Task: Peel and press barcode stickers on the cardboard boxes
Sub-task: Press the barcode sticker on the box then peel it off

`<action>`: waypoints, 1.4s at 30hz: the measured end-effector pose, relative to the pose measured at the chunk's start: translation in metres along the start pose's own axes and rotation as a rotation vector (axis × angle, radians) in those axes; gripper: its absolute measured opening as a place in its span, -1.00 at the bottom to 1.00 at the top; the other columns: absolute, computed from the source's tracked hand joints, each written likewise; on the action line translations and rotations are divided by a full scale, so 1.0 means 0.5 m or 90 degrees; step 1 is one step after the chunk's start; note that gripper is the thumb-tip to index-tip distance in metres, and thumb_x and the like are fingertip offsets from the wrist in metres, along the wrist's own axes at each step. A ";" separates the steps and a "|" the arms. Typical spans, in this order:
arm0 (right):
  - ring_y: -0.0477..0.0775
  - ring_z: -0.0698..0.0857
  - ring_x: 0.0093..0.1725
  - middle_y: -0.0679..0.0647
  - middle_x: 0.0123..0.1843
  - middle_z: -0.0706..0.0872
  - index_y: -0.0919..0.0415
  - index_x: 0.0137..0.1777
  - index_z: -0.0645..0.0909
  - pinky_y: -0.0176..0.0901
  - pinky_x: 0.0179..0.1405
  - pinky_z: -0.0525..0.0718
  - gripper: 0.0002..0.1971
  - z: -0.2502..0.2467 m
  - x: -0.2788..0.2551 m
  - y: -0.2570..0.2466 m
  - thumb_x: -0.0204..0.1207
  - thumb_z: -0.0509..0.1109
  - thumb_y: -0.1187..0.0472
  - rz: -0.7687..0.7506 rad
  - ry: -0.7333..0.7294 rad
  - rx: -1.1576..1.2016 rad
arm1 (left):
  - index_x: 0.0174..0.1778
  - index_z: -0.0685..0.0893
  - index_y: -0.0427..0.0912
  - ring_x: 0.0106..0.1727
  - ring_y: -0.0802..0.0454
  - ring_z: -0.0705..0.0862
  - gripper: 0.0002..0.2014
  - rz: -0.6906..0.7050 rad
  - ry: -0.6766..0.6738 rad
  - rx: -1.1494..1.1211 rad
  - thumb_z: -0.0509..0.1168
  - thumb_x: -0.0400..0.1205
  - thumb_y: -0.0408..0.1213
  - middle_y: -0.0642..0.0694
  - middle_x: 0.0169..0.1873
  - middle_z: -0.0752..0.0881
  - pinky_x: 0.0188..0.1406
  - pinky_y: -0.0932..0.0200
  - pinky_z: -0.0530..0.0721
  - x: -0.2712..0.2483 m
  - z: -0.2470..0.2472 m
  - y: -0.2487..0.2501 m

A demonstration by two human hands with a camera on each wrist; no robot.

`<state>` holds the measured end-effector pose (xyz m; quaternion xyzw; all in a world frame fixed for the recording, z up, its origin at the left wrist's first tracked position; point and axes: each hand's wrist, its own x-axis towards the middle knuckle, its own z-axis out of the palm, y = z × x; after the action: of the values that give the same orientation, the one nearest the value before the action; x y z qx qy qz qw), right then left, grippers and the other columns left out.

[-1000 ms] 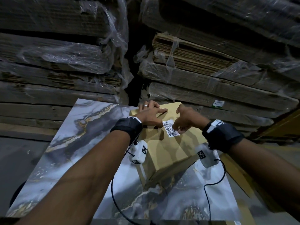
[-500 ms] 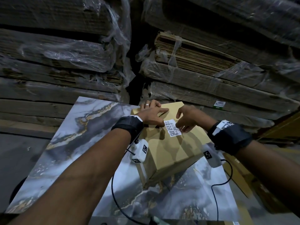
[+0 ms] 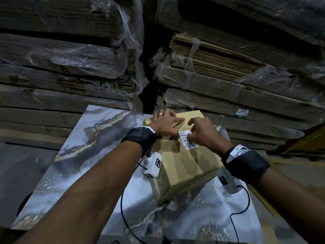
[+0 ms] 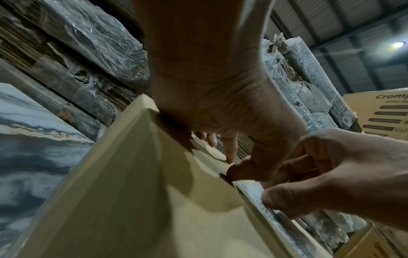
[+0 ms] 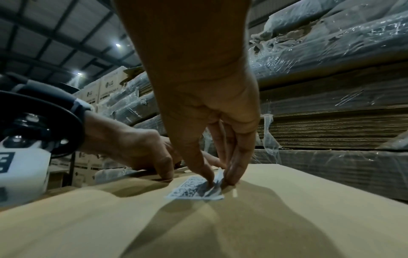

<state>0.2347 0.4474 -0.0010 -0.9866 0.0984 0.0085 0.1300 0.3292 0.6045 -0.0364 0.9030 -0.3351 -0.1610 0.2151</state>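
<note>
Tan cardboard box (image 3: 190,166), one item, sitting on a marble-patterned surface (image 3: 91,148), turned at an angle to it, its plain top face showing.

White sticker (image 3: 187,141) printed with square codes, one item, lying on the box top towards the far edge, between the two hands. In the right wrist view its near part is lying flat while the far end is standing up a little against the fingers (image 5: 208,174).

Left hand (image 3: 166,126): fingers straight and spread, resting on the box top just left of the sticker, holding nothing; it appears to be steadying the box. A ring is showing on a finger at the far edge.

Right hand (image 3: 202,133): fingertips coming down together on the far end of the sticker; whether they are pinching it or only pressing it is not clear.

Handling note, as a judgement: the sticker is likely thin, light and limp, clinging once it touches and creasing readily, so it is best held by one free corner or edge and smoothed from the stuck end outward. The box is probably stiff enough to bear firm pressing, yet light enough to slide unless braced.

Background: bundles of flattened cardboard (image 3: 219,67) wrapped in clear film, stacked behind.
</note>
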 end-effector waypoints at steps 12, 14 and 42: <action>0.09 0.76 -0.09 0.03 -0.12 0.78 0.17 0.20 0.74 -0.03 -0.13 0.70 -0.69 -0.004 -0.006 0.033 0.44 0.52 0.28 -0.112 0.036 0.024 | 0.61 0.40 0.42 0.45 -0.07 0.19 -0.05 -0.002 0.010 -0.013 0.33 0.15 0.15 0.03 0.42 0.27 0.55 -0.09 0.02 -0.003 0.000 0.001; 0.12 0.73 -0.03 0.04 -0.04 0.77 0.13 0.18 0.76 -0.07 -0.12 0.59 -0.71 0.003 -0.013 0.039 0.47 0.54 0.12 -0.143 0.009 -0.005 | 0.61 0.39 0.42 0.46 -0.07 0.19 -0.05 -0.001 0.010 -0.012 0.33 0.16 0.14 0.03 0.42 0.27 0.58 -0.12 0.04 -0.003 0.000 0.001; 0.06 0.51 0.01 -0.03 0.00 0.60 -0.06 0.22 0.64 0.13 0.02 0.58 -0.64 0.023 0.034 0.057 0.45 0.25 -0.06 -0.386 -0.096 0.004 | 0.77 0.19 0.13 0.44 -0.18 0.34 0.10 -0.012 0.015 -0.020 0.18 0.14 -0.04 -0.06 0.47 0.33 0.54 -0.05 0.19 -0.006 -0.009 0.002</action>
<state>0.2459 0.4201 -0.0203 -0.9671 -0.2104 0.0420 0.1365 0.3282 0.6072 -0.0316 0.9046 -0.3213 -0.1579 0.2312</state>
